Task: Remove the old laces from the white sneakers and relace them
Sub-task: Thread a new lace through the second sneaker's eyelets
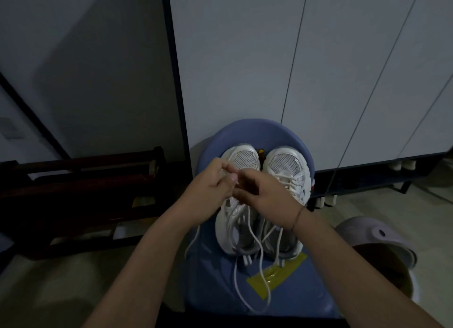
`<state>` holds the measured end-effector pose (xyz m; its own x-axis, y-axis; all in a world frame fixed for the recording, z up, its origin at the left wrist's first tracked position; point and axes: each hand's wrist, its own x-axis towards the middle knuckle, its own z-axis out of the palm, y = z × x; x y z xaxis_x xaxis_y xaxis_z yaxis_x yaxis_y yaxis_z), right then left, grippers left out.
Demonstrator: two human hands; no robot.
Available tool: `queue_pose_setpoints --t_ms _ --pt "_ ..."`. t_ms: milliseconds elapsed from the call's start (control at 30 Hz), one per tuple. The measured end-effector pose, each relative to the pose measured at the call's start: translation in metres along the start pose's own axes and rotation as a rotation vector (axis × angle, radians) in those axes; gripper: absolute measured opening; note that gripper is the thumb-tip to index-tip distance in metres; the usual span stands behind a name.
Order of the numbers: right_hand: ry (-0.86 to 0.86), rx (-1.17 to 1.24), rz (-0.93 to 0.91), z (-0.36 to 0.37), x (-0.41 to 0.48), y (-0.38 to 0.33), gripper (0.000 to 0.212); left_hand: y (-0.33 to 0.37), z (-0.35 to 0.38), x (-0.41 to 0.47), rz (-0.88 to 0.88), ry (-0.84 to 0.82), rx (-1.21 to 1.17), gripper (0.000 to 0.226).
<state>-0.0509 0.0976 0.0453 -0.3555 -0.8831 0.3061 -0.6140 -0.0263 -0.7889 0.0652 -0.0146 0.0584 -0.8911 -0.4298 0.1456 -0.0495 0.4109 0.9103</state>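
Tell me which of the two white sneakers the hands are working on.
The left sneaker: left hand and right hand meet over its middle, and its lace trails loose onto the blue chair. The right sneaker shows crossed lacing.

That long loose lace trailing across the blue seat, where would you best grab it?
Pinch the loose lace from above where it lies flat on the blue seat, near the yellow tape: there it is clear of both sneakers.

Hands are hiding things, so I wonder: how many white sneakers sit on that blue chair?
2. The left sneaker lies partly under the left hand and right hand; the right sneaker sits beside it. Both rest on the blue chair. No others show.
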Motion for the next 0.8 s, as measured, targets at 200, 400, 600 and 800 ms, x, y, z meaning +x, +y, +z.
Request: queue_pose_setpoints --t_ms 200,400,600,800 --pt "0.596 0.352 0.357 -0.028 0.004 0.031 0.024 -0.011 -0.025 -0.002 -0.088 -0.012 0.068 0.021" --pt "0.658 -0.012 0.316 -0.032 0.000 0.024 0.028 -0.015 -0.012 0.002 -0.106 -0.022 0.111 0.025" --pt "0.116 -0.188 0.031 0.005 -0.002 0.001 0.021 -0.011 -0.001 0.006 -0.086 -0.028 0.048 0.025" --pt "0.496 -0.237 0.211 -0.046 -0.001 0.028 0.013 -0.014 -0.009 0.005 -0.139 -0.103 0.031 0.028"
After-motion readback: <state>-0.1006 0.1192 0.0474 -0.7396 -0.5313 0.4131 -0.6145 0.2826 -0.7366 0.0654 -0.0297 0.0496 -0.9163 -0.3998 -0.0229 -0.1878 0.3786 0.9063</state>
